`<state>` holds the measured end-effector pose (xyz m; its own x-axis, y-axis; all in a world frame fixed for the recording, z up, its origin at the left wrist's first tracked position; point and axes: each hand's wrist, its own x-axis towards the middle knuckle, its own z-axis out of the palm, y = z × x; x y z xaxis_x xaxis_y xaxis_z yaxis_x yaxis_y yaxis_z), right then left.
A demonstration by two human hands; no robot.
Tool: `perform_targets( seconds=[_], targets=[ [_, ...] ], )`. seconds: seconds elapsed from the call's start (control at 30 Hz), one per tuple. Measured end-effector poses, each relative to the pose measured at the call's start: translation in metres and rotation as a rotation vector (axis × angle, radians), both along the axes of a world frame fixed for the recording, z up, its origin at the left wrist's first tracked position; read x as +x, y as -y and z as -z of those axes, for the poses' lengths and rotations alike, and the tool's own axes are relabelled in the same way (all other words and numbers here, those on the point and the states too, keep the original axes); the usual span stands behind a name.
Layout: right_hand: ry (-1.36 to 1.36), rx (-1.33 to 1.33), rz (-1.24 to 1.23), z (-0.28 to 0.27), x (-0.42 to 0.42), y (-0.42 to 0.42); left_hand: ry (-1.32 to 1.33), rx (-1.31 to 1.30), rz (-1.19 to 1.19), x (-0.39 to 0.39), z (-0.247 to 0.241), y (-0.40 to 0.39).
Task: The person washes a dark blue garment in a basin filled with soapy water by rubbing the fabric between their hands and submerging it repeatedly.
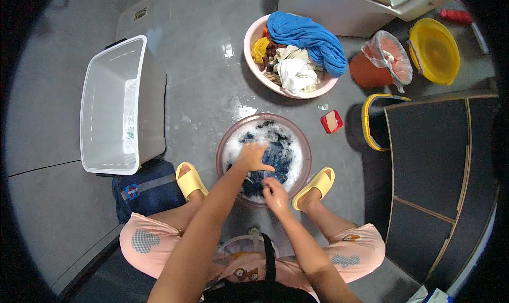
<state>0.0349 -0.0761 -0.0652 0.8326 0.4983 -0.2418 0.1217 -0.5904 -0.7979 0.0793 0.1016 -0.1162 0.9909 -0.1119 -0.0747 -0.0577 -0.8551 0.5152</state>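
A round brownish-pink basin (305,144) stands on the floor between my feet. It holds white suds (234,144) and wet dark blue cloth (278,160). My left hand (254,156) is over the middle of the basin, its thumb spread away from the fingers; I cannot tell whether it touches the cloth. Closer to me, my right hand (275,193) is at the basin's near side with curled fingers. Whether cloth is pinched in those fingers is not clear. To the right of the basin lies a red soap dish (340,122) with a pale soap bar (331,121).
Beyond stands a pink tub (254,70) of laundry, with a blue cloth (306,37) over its rim. A plastic storage box (153,112) and navy bag (155,195) are at left. On the right are a lined bin (368,70), a yellow-rimmed bucket (368,120) and a dark cabinet (429,156).
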Motion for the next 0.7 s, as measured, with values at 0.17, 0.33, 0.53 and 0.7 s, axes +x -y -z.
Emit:
perform_targets(
  seconds=[0.17,0.33,0.53,0.7],
  targets=[
    [-0.728,0.142,0.809,0.052,0.024,0.029,-0.194,-0.203,-0.491,-0.032,-0.011,0.024],
    [-1.325,0.316,0.667,0.000,0.056,0.009,0.145,-0.474,-0.633,-0.057,-0.070,0.080],
    [-1.281,0.831,0.723,0.037,0.019,0.015,0.263,-0.402,-0.363,-0.073,-0.125,0.126],
    [-0.937,0.318,0.886,-0.036,0.009,-0.024,0.587,-0.148,-0.509,-0.050,-0.079,0.075]
  ],
)
